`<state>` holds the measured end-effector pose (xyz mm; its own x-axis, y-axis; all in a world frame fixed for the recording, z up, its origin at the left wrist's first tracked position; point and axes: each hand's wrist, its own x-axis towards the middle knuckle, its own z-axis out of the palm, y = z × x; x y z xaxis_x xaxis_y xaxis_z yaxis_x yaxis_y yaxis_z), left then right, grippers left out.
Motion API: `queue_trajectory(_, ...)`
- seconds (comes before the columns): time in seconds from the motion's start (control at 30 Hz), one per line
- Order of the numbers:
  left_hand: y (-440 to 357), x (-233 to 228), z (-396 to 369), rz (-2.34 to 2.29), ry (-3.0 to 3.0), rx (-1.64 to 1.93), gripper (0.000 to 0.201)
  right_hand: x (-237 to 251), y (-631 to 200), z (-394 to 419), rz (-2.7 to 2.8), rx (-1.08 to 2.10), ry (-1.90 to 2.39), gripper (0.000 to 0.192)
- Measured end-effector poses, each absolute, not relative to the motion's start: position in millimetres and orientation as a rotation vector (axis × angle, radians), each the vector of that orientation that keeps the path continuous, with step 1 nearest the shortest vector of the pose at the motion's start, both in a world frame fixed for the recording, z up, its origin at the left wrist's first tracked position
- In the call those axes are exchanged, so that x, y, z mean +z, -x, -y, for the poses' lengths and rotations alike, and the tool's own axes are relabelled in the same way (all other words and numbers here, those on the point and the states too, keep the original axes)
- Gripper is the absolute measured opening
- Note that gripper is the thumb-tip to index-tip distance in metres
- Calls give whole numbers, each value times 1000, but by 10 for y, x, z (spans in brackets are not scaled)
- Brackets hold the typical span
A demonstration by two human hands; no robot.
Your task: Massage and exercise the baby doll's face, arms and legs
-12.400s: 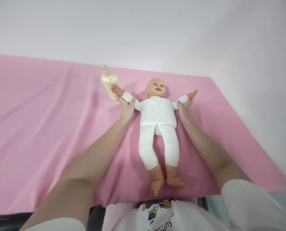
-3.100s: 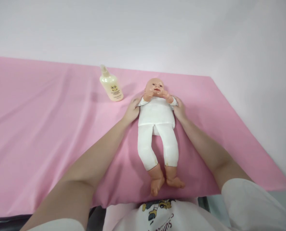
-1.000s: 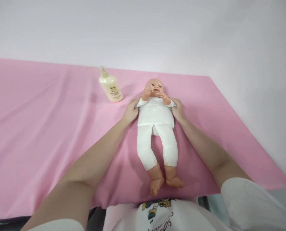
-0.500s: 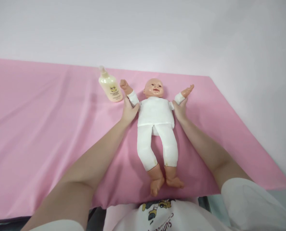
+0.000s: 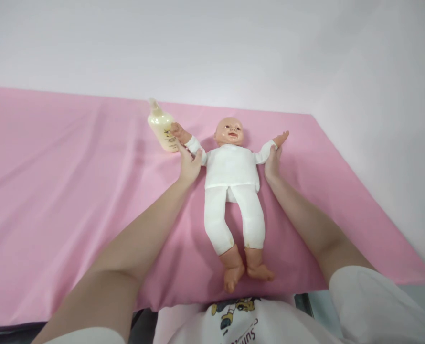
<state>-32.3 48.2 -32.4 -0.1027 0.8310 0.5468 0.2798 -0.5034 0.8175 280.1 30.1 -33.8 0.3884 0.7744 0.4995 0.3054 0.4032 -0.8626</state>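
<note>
A baby doll point(image 5: 232, 166) in a white top and white trousers lies on its back, its head away from me and its bare feet toward me. Both of its arms are spread out sideways. My left hand point(image 5: 190, 165) is closed round the doll's arm on the left, thumb on the near side and fingers partly hidden behind the sleeve. On the other side, my right hand point(image 5: 272, 163) holds the doll's other arm near the wrist, with most fingers out of sight behind it. A pump bottle point(image 5: 161, 130) of pale yellow liquid stands behind the doll's left-side hand.
A pink cloth point(image 5: 90, 191) with soft folds covers the table under the doll. Its far edge meets a pale wall point(image 5: 212, 48). The table's right edge slants down toward me, and my shirt front point(image 5: 241, 325) is at the near edge.
The doll's arms have spread wider and lower, the left-side one now overlapping the bottle. My right hand has slid outward toward the doll's wrist; my left hand shifted slightly left.
</note>
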Motion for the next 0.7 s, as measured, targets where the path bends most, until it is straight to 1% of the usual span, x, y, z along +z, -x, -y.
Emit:
queue_trajectory(0.1, 310, -306, -460, -1196, -1677, 1618, 99, -268, -2748, -254, 1069, 482, 1167, 66)
queue_trajectory(0.27, 308, -299, -457, -1169, -1627, 1610, 105, -161, -2669, -168, 1198, 504, 1120, 67)
queue_trajectory(0.47, 335, -324, -486, -1160, -1633, 1591, 96, -76, -2611, -78, 1270, 512, 1166, 65)
queue_trajectory(0.6, 335, -362, -489, -1210, -1684, 1625, 95, -99, -2582, -68, 1252, 565, 1175, 65)
queue_trajectory(0.7, 335, -368, -476, -1229, -1757, 1602, 87, -138, -2577, -82, 1294, 606, 1169, 62)
